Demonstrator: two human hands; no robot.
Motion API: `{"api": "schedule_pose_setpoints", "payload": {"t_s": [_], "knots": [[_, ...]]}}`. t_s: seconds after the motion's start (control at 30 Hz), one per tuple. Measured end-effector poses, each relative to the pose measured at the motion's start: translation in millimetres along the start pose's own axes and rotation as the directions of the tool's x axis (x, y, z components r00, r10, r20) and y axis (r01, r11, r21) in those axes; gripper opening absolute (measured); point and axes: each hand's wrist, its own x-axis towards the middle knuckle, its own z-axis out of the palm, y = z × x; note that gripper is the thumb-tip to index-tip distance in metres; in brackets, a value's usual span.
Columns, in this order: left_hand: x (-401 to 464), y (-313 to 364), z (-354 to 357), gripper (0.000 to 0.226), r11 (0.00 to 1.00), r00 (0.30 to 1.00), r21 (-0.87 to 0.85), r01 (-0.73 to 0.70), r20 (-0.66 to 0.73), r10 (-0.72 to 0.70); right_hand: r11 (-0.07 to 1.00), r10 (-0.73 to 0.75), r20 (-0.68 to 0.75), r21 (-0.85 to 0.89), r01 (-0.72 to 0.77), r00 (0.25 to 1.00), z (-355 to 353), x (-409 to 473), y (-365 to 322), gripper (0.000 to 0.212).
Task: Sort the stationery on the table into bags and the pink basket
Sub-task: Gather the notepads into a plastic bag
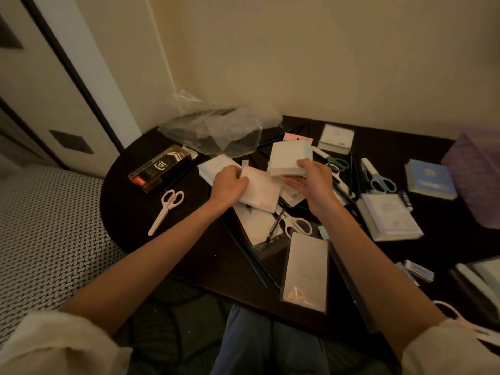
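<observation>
My left hand (230, 182) pinches the far-left edge of a pink pad (259, 189), which lies tilted over the heap in the middle of the worktop (127, 209). My right hand (313, 177) holds a white pad (290, 158) up off the heap, fingers curled round its near-right corner, thumb on top.

Both pads look light and fairly stiff as blocks, though loose sheets could fan or slide if I hold only the top leaf. I judge the safest hold is across the full thickness at an edge, thumb above and fingers below. Their wrapping, if any, may be slick; I cannot tell.

The clear bag (216, 131) lies crumpled at the far left of the worktop; it will be limp and need opening with one hand. Pink scissors (166, 211) lie alone to the left, well apart from the heap.

What lies under the pink pad is hidden. The purple shape (476, 171) at the far right is cut off and blurred; whether it is the basket I cannot say. Print on the pads is too dim to read.
</observation>
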Motion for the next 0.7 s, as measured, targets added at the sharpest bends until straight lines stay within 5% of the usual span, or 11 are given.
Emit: {"api": "schedule_pose_setpoints", "payload": {"t_s": [0.13, 0.33, 0.47, 0.7], "knots": [[14, 0, -12, 0.013, 0.992, 0.998, 0.124, -0.027, -0.061, 0.035, 1.000, -0.020, 0.064, -0.006, 0.020, 0.998, 9, 10, -5, 0.042], [47, -4, -42, 0.024, 0.950, 0.855, 0.303, -0.077, -0.471, 0.219, 1.000, -0.014, 0.106, -0.001, 0.014, 0.994, 27, 15, -10, 0.035], [82, -17, -58, 0.055, 0.812, 0.849, 0.571, 0.115, -0.481, 0.218, 1.000, -0.003, 0.147, -0.006, 0.004, 0.989, 36, 16, -11, 0.033], [119, -15, -77, 0.018, 0.753, 0.883, 0.653, 0.076, -0.395, 0.253, 0.997, -0.004, 0.190, -0.080, 0.019, 0.982, 51, 21, -23, 0.036]]}}
